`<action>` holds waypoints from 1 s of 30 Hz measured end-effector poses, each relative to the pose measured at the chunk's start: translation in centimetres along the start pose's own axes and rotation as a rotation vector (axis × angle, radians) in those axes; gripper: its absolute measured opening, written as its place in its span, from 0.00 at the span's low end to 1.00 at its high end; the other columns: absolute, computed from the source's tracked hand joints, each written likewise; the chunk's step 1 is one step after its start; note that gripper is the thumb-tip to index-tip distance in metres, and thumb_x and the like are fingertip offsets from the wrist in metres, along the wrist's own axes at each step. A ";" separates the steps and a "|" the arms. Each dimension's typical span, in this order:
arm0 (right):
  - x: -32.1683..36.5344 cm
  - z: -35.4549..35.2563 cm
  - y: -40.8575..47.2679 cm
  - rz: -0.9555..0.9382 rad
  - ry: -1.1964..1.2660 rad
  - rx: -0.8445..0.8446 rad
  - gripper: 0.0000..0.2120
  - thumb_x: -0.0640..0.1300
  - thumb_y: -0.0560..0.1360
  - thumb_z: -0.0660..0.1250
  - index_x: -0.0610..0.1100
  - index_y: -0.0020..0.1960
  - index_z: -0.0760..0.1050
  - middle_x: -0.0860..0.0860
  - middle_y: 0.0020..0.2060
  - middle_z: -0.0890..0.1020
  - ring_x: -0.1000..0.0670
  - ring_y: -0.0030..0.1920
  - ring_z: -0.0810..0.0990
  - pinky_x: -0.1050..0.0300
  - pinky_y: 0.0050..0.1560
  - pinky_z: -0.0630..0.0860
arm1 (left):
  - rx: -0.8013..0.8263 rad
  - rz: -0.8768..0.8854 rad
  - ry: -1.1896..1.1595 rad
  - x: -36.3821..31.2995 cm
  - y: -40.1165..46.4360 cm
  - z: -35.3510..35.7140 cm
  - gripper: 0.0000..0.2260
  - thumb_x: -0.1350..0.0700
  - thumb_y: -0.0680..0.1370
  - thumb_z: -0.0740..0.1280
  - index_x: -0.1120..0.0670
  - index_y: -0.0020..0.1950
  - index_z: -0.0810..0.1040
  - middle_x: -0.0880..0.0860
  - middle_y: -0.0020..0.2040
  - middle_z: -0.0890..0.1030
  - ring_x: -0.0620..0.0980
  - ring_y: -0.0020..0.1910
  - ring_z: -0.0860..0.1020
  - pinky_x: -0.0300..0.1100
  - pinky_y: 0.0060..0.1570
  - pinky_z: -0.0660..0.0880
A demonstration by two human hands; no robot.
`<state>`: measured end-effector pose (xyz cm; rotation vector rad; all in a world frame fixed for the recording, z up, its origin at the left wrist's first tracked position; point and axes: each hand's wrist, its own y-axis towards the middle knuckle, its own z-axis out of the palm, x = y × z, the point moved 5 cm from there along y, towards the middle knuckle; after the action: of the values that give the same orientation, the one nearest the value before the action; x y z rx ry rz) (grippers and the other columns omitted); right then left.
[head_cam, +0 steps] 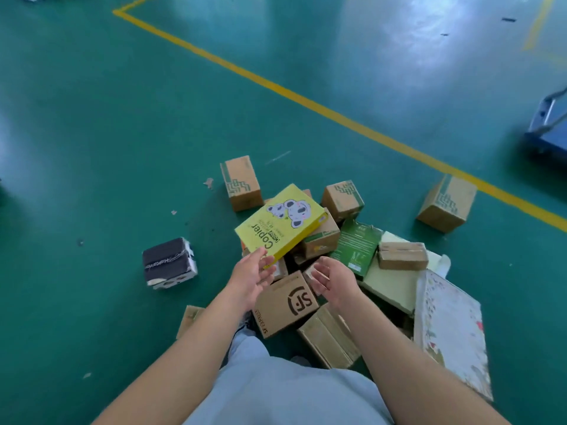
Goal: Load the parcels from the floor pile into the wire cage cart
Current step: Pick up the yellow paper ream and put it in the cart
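- Looking down at the parcel pile on a glossy green floor (92, 133); a painted yellow line (306, 99) runs diagonally behind it.
- Far left, apart from the pile: a squat black box (168, 262), matt dark top with a scrawled white mark, white edges scuffed.
- Just below it, a flat scrap of brown cardboard (188, 320) beside my left forearm.
- My left hand (250, 279): palm up, fingers straight and spread, fingertips at the near corner of the yellow copier-paper box (280, 223). Whether they bear on it I cannot tell.
- That box is slim, flat, smooth printed card with cartoon animals, tilted on top of the pile.
- Behind it, an upright brown corrugated carton (242, 182) with a green zigzag print.
- Between my hands, a corrugated SF carton (287, 302), lying askew.
- My right hand (333, 279): fingers loosely curved, holding nothing, hovering over the cartons.
- Right of centre: a small cube carton (342, 199), same green print; a flat dark green printed box (357, 243); a low taped brown box (402, 256) resting on a pale flat slab.
- Near right: a wide flat white box (451, 329) with a floral pattern, leaning.
- Farther right, on its own by the line, another green-print carton (446, 207).
- Right edge: part of a blue platform trolley (549, 130).
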<state>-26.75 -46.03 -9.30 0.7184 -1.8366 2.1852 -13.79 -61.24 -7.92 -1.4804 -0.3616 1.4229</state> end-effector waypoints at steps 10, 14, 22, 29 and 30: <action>-1.4 12.1 4.6 0.119 0.003 -0.121 0.07 0.45 0.83 0.65 0.42 0.58 0.77 0.44 0.52 0.85 0.46 0.53 0.84 0.52 0.58 0.81 | 0.003 -0.178 0.038 -8.1 10.6 -5.7 0.10 0.49 0.84 0.65 0.54 0.58 0.79 0.54 0.53 0.83 0.52 0.52 0.81 0.48 0.59 0.78; -2.3 14.4 7.5 0.163 0.007 -0.155 0.11 0.45 0.84 0.64 0.42 0.63 0.76 0.44 0.56 0.84 0.46 0.55 0.84 0.52 0.57 0.82 | -0.013 -0.241 0.081 -9.3 15.1 -7.5 0.09 0.49 0.84 0.65 0.54 0.57 0.78 0.52 0.51 0.83 0.52 0.53 0.81 0.48 0.59 0.78; -3.1 16.0 15.1 0.250 -0.045 -0.194 0.15 0.44 0.85 0.62 0.39 0.69 0.74 0.45 0.57 0.83 0.46 0.58 0.83 0.51 0.62 0.80 | -0.028 -0.322 0.153 -10.1 24.0 -9.1 0.09 0.48 0.85 0.64 0.52 0.58 0.78 0.52 0.56 0.83 0.51 0.57 0.81 0.47 0.62 0.77; -4.1 16.0 24.4 0.298 -0.090 -0.208 0.16 0.45 0.86 0.60 0.42 0.71 0.73 0.47 0.55 0.83 0.49 0.54 0.83 0.57 0.54 0.82 | -0.016 -0.377 0.264 -6.9 32.9 -9.7 0.08 0.47 0.84 0.64 0.51 0.56 0.77 0.53 0.61 0.81 0.52 0.62 0.79 0.47 0.64 0.77; -4.2 16.0 25.9 0.296 -0.095 -0.211 0.15 0.45 0.86 0.60 0.42 0.70 0.74 0.47 0.55 0.83 0.49 0.56 0.83 0.56 0.56 0.82 | -0.016 -0.383 0.271 -6.3 34.1 -9.7 0.08 0.47 0.84 0.64 0.51 0.56 0.77 0.53 0.61 0.81 0.52 0.62 0.79 0.47 0.64 0.77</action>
<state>-30.90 -66.25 -32.04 0.5450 -2.3093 2.1063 -20.94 -85.63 -33.38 -1.4986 -0.4585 0.9072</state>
